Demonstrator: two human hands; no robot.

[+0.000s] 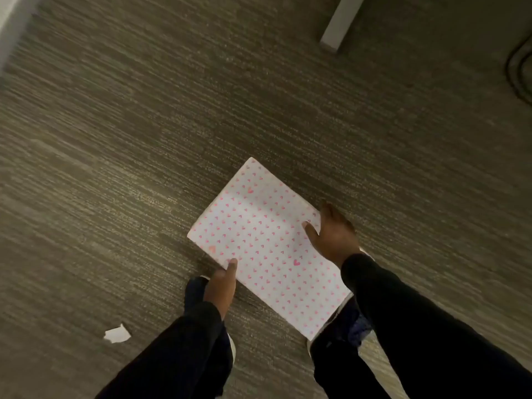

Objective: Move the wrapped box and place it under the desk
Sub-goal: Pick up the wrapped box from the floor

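The wrapped box (264, 243) is flat and rectangular, covered in white paper with small pink hearts. It is held low over the grey carpet, turned diagonally. My left hand (221, 286) grips its near left edge, thumb on top. My right hand (334, 234) grips the right edge, fingers curled over the side. Both arms wear dark sleeves. A pale desk leg (339, 24) stands at the top, ahead and to the right of the box.
A torn scrap of white paper (116, 333) lies on the carpet at lower left. Dark cables (518, 70) curl at the right edge. A pale wall or panel (8, 27) is at the upper left. My shoes show beneath the box.
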